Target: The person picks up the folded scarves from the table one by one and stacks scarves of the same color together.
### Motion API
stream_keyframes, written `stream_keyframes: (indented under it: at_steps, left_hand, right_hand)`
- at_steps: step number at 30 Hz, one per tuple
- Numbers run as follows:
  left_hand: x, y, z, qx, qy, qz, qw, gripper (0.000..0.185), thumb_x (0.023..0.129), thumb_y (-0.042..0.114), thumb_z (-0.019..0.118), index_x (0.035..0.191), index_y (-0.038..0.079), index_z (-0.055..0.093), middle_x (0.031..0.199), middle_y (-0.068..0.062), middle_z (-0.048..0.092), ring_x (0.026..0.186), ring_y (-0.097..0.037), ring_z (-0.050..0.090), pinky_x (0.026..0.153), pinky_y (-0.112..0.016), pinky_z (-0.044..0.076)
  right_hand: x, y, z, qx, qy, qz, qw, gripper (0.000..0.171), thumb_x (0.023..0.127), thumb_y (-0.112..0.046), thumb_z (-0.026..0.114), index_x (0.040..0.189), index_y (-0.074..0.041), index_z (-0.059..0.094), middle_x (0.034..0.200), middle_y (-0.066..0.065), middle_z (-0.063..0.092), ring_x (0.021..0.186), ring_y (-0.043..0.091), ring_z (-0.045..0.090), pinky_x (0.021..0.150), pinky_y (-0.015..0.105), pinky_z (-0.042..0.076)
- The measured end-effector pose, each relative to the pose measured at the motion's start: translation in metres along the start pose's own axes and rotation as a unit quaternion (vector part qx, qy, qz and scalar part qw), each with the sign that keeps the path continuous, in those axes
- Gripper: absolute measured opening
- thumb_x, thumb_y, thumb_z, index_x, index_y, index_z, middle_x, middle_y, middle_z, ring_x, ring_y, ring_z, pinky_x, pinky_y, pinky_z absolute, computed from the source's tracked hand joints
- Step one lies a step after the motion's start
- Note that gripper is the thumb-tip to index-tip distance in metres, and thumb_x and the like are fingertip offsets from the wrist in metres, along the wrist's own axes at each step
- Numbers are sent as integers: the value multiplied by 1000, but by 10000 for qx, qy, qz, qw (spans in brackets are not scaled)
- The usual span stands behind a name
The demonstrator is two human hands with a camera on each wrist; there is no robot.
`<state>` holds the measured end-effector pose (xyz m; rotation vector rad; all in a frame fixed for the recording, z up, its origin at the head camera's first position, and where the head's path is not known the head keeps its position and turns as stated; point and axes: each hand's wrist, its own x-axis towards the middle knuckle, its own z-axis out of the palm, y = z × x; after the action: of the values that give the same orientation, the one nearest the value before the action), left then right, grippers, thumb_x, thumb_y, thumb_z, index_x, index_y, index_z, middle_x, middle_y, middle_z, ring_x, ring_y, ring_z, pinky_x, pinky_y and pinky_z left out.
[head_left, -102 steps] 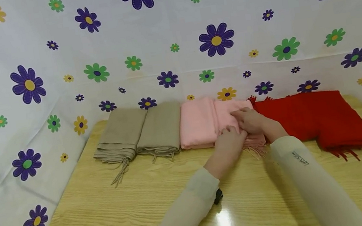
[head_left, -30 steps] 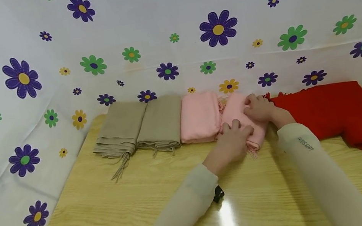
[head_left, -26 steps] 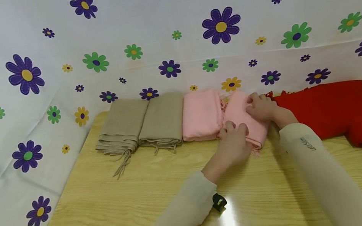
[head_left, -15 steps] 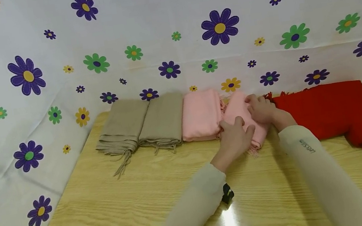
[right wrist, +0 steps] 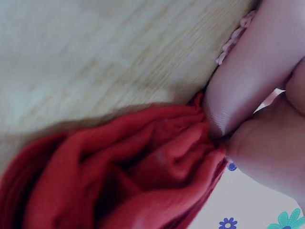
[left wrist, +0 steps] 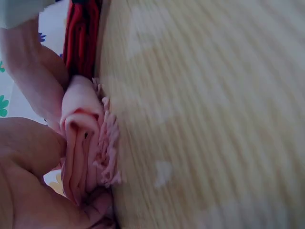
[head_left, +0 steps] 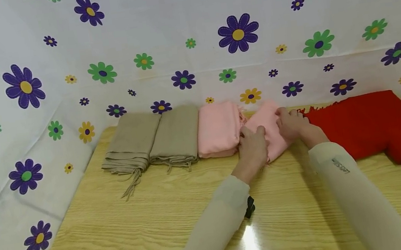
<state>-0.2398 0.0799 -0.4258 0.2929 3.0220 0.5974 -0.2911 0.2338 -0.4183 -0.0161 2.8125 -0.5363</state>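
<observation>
- One floral backdrop cloth [head_left: 156, 33], white with purple, green and yellow flowers, hangs behind and down the left side.
- One wood-grain counter [head_left: 123, 230] carries five folded scarves in a single row along its back.
- One red scarf [head_left: 361, 119], the widest of the five, lies at the right end, stepped in outline, with fringe at its back edge and near corner.
- Two pale sleeves [head_left: 214, 225] reach in from the near side; one, the right, bears small dark lettering [head_left: 340, 165].
- Two beige scarves stand side by side at the left end: the layered beige scarf [head_left: 134, 136], its folds showing at the front with a long tassel, and the smoother beige scarf [head_left: 178, 132].
- Two pink scarves fill the middle: the squared pink scarf [head_left: 218, 129], just beside the smoother beige one, and the tilted pink scarf [head_left: 270, 128], angled on the counter between it and the red.
- Two hands are on the tilted pink scarf: the left hand [head_left: 251, 148] pinches its near left edge between thumb and fingers; the right hand [head_left: 294, 125] grips its right edge.
- One black object [head_left: 250, 207], partly hidden, shows beneath the left cuff.
</observation>
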Motion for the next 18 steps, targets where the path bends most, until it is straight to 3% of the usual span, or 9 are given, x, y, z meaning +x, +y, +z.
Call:
stream_keyframes:
  at_steps: [3,10,18]
  left_hand:
    - [2,0,3,197,19,48,9998,22,105,29,50,123,19,57,121,-22,44,104,-34,55,84,-39,52]
    - [8,3,10,-372,-348,-112,9986,48,100,46,53,138,18,49,139,-24,33,118,-39,44,94,-45,45]
    - [23,0,6,-417,-398,-34,9983,45,102,28,56,143,14,46,150,-24,23,133,-43,33,105,-43,40]
  right_hand:
    - [-2,3,3,-40,74,114,9999,48,107,-24,31,149,-3,23,142,36,30,127,51,31,110,66,23]
    - [-3,7,14,-1,427,263,9987,49,107,-25,31,150,-2,23,141,37,31,130,53,29,110,69,20]
    - [-2,3,13,-75,473,294,9984,50,107,-26,29,150,-2,21,138,38,32,128,54,30,109,69,23]
